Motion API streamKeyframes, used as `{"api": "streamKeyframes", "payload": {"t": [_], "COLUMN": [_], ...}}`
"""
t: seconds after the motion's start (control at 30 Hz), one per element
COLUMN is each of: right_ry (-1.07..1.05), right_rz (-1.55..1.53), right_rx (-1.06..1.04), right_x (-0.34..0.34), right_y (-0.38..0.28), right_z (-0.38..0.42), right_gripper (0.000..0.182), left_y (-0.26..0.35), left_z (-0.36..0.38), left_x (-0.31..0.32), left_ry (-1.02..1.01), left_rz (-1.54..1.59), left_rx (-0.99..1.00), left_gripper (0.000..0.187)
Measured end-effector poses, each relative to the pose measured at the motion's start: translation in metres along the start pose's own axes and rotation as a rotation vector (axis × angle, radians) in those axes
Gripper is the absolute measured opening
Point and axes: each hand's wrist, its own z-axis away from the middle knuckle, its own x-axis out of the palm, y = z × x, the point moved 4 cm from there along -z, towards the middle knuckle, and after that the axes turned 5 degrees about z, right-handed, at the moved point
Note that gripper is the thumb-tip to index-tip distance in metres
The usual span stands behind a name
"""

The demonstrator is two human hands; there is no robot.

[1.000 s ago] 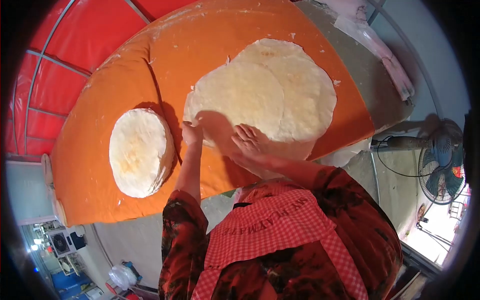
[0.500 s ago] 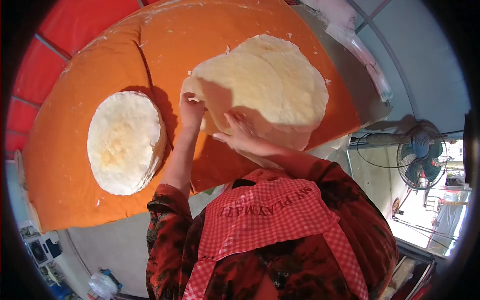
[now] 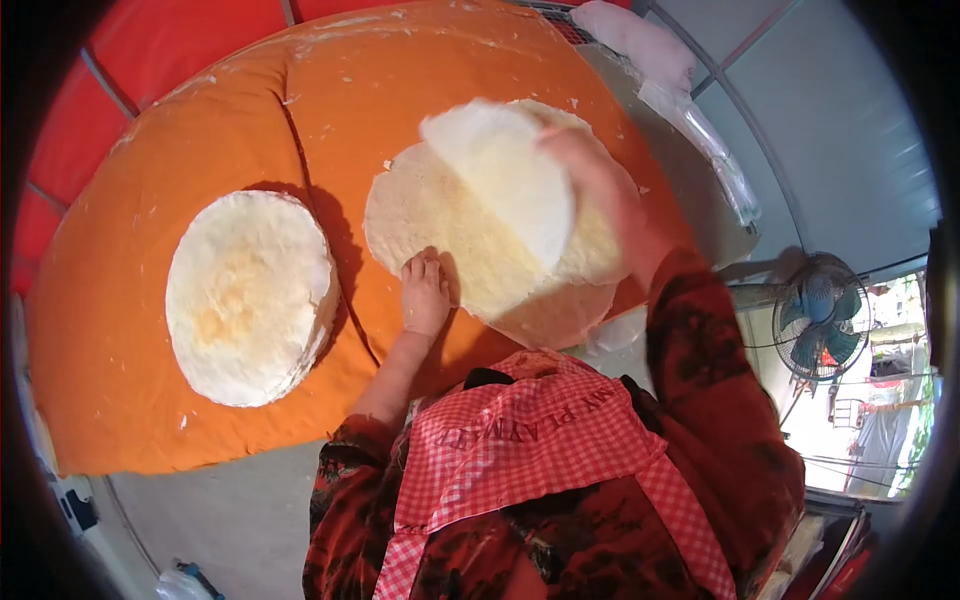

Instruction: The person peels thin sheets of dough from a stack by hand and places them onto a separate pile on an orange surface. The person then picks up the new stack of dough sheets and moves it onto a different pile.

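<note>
Several thin, pale flatbread sheets (image 3: 415, 205) lie overlapping on the orange cloth. My right hand (image 3: 595, 175), smeared by motion, grips a whiter flatbread sheet (image 3: 505, 165) that is folded up over the others. Its fingertips are at the far right edge of that sheet. At the near left edge of the sheets, my left hand (image 3: 427, 300) rests with its fingers curled against the flatbread; the fingertips are partly hidden. A round, thick stack of flatbreads (image 3: 245, 300) with a browned middle sits to the left, apart from both hands.
The orange cloth (image 3: 120, 300) covers the work surface, with a seam between the stack and the loose sheets. A plastic bag (image 3: 700, 135) lies at the far right edge. A fan (image 3: 822, 325) stands at the right. Red panels (image 3: 160, 50) border the far left.
My right hand has moved up and away, carrying a flatbread sheet over to the right. My left hand has come down toward me, to the near edge of the sheets.
</note>
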Motion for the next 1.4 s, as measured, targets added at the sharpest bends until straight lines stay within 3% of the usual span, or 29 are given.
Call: {"api": "streamKeyframes", "payload": {"t": [0.1, 0.2, 0.3, 0.33, 0.4, 0.43, 0.47, 0.5, 0.53, 0.63, 0.7, 0.8, 0.83, 0.93, 1.03, 1.07, 1.1, 1.13, 1.2, 1.27, 1.3, 1.37, 1.4], "right_ry": [0.04, 0.019, -0.052, -0.092, -0.145, -0.141, -0.233, -0.13, -0.232, -0.359, -0.235, -0.082, -0.133, -0.131, -0.192, -0.113, -0.12, 0.081, 0.162, -0.084, -0.116, -0.03, -0.05], "right_rz": [0.327, 0.501, 0.717, 0.8, 0.605, 0.569, 0.439, 0.266, 0.264, 0.707, 0.78, 0.879, 0.901, 0.95, 0.8, 0.601, 0.594, 0.533, 0.592, 0.856, 0.999, 1.105, 1.036], "right_rx": [-0.1, -0.243, -0.265, -0.255, -0.242, -0.03, 0.157, 0.108, 0.275, -0.08, -0.315, -0.245, -0.234, -0.237, 0.396, 0.387, 0.363, -0.08, -0.426, -0.219, -0.432, -0.412, -0.499], "right_x": [-0.097, -0.103, -0.043, -0.018, 0.044, 0.08, 0.108, 0.144, 0.173, 0.222, 0.238, 0.223, 0.211, 0.179, 0.12, 0.093, 0.072, 0.064, 0.06, 0.057, 0.071, 0.116, 0.139], "right_y": [-0.046, -0.143, -0.164, -0.163, -0.109, -0.111, -0.114, -0.089, -0.076, -0.054, -0.021, -0.006, 0.0, 0.007, -0.069, -0.096, -0.118, -0.161, -0.185, -0.16, -0.153, -0.094, -0.067], "right_z": [-0.071, -0.061, -0.036, -0.028, -0.025, 0.001, 0.033, 0.05, 0.061, 0.108, 0.122, 0.123, 0.123, 0.14, 0.117, 0.102, 0.079, 0.083, 0.073, 0.02, 0.031, 0.054, 0.071], "right_gripper": [0.016, 0.018, 0.022, 0.025, 0.031, 0.035, 0.038, 0.038, 0.036, 0.039, 0.047, 0.051, 0.055, 0.042, 0.029, 0.038, 0.031, 0.028, 0.025, 0.021, 0.018, 0.016, 0.016], "left_y": [-0.011, -0.006, -0.037, -0.043, -0.053, -0.05, -0.047, -0.044, -0.043, -0.06, -0.062, -0.065, -0.065, -0.049, -0.042, -0.041, -0.038, -0.035, -0.032, -0.033, -0.031, -0.027, -0.029], "left_z": [0.001, 0.002, 0.016, 0.021, 0.026, 0.028, 0.029, 0.028, 0.026, 0.03, 0.028, 0.031, 0.027, 0.022, 0.023, 0.027, 0.03, 0.03, 0.029, 0.028, 0.027, 0.027, 0.028], "left_x": [0.008, -0.016, -0.019, -0.017, -0.013, -0.008, -0.008, -0.009, -0.009, 0.005, 0.003, 0.004, 0.006, -0.004, 0.001, 0.004, 0.006, 0.006, 0.008, 0.012, 0.012, 0.01, 0.01], "left_ry": [-0.015, 0.234, 0.307, 0.317, 0.346, 0.386, 0.392, 0.4, 0.408, 0.299, 0.235, 0.22, 0.222, 0.193, 0.139, 0.127, 0.112, 0.099, 0.075, 0.052, 0.061, 0.104, 0.104], "left_rz": [0.044, -0.029, 0.209, 0.36, 0.659, 0.88, 0.884, 0.891, 0.9, 1.022, 0.992, 0.923, 0.9, 0.929, 0.976, 0.993, 1.035, 1.077, 1.13, 1.149, 1.167, 1.202, 1.205], "left_rx": [-0.042, -0.063, -0.564, -0.652, -0.828, -0.867, -0.891, -0.91, -0.926, -0.973, -0.984, -0.966, -0.942, -0.993, -1.029, -1.036, -1.04, -1.041, -1.041, -1.045, -1.045, -1.053, -1.064], "left_gripper": [0.036, 0.04, 0.044, 0.045, 0.047, 0.043, 0.041, 0.038, 0.036, 0.03, 0.028, 0.025, 0.024, 0.022, 0.021, 0.021, 0.021, 0.021, 0.021, 0.022, 0.021, 0.021, 0.02]}}
